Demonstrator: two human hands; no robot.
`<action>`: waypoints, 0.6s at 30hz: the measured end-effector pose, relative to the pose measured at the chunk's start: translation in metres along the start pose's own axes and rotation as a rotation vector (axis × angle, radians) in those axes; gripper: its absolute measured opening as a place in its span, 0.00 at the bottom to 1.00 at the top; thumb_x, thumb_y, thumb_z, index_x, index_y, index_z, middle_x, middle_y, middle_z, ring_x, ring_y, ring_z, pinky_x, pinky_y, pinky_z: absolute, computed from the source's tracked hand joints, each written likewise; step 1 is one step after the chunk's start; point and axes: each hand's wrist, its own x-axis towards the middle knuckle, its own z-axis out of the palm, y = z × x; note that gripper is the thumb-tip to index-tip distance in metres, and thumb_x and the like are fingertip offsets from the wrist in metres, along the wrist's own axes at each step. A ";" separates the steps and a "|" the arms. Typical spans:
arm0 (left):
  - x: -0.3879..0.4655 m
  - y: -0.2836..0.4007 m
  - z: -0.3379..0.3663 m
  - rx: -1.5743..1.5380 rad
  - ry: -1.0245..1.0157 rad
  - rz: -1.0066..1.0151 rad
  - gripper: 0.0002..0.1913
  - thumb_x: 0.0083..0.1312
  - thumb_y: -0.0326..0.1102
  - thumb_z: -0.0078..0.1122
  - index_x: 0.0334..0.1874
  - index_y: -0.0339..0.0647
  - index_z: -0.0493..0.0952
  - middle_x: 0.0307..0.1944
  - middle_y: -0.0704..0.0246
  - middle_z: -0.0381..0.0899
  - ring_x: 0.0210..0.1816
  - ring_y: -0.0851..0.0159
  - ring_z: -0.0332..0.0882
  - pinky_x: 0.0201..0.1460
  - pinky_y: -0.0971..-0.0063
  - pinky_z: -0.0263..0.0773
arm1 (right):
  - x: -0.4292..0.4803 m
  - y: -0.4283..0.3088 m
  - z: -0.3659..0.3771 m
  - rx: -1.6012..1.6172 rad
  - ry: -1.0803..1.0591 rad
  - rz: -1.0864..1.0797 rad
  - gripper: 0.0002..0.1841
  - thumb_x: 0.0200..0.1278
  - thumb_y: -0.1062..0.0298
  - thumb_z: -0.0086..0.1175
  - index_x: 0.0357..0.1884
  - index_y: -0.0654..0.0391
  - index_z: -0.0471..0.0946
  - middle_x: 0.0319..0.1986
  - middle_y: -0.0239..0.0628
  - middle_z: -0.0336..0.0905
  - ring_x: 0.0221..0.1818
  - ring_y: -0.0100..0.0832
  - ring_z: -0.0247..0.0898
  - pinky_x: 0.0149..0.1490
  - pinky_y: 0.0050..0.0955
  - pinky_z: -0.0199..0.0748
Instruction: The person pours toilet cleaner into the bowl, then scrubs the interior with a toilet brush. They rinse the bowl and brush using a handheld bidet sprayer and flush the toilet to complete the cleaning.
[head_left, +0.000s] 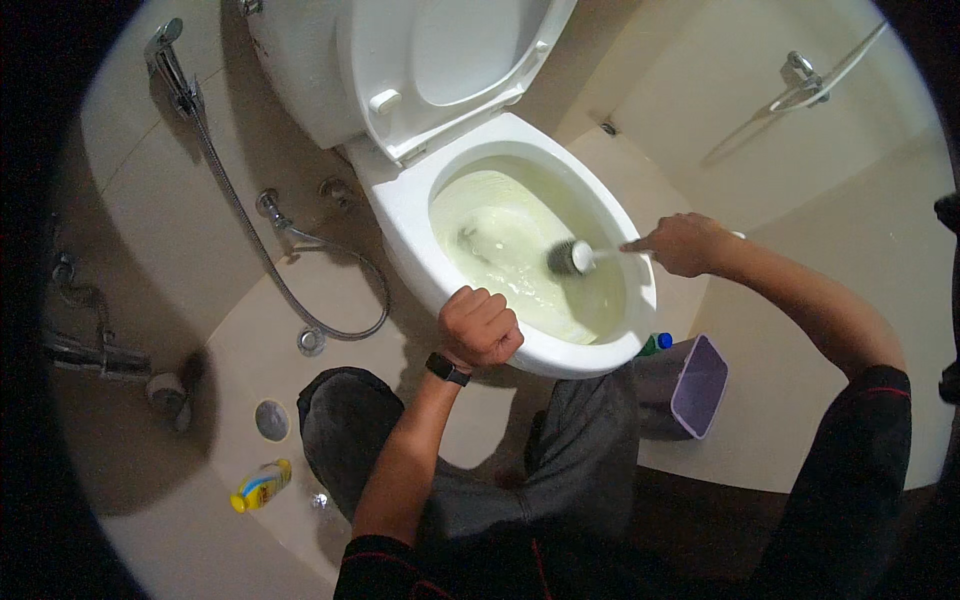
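Observation:
My right hand is closed around the handle of a toilet brush, its index finger stretched along the handle. The brush has a white head with dark bristles and is inside the toilet bowl, against the inner wall on the right. Its handle looks blurred. Pale greenish, slightly foamy liquid coats the bowl and lies in it. Curled into a fist at the bowl's near left rim is my left hand, with nothing visible in it and a dark watch on the wrist. Whether it touches the rim I cannot tell.
The toilet lid and seat stand raised. A bidet sprayer hangs on the left wall, its metal hose looping down. A purple bin and a blue-capped bottle are at right. A yellow bottle lies at lower left.

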 end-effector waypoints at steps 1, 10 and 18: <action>0.001 -0.001 0.000 0.000 0.003 0.007 0.12 0.46 0.27 0.62 0.18 0.46 0.66 0.19 0.69 0.61 0.21 0.60 0.62 0.26 0.63 0.57 | -0.001 -0.003 0.001 0.009 -0.072 0.059 0.29 0.77 0.66 0.52 0.77 0.30 0.73 0.46 0.51 0.88 0.51 0.54 0.86 0.61 0.55 0.82; -0.003 -0.003 0.002 0.000 0.036 0.007 0.12 0.46 0.28 0.63 0.18 0.46 0.66 0.19 0.70 0.61 0.21 0.60 0.62 0.25 0.63 0.57 | -0.013 -0.006 -0.014 -0.066 -0.255 0.023 0.33 0.74 0.71 0.49 0.79 0.35 0.70 0.55 0.53 0.86 0.55 0.54 0.85 0.61 0.51 0.84; -0.005 -0.005 0.000 0.001 0.017 0.011 0.11 0.48 0.29 0.63 0.19 0.47 0.67 0.20 0.71 0.62 0.23 0.61 0.64 0.27 0.65 0.60 | 0.047 -0.060 0.070 0.593 0.251 0.352 0.33 0.77 0.67 0.51 0.83 0.37 0.64 0.42 0.54 0.88 0.43 0.46 0.89 0.43 0.47 0.88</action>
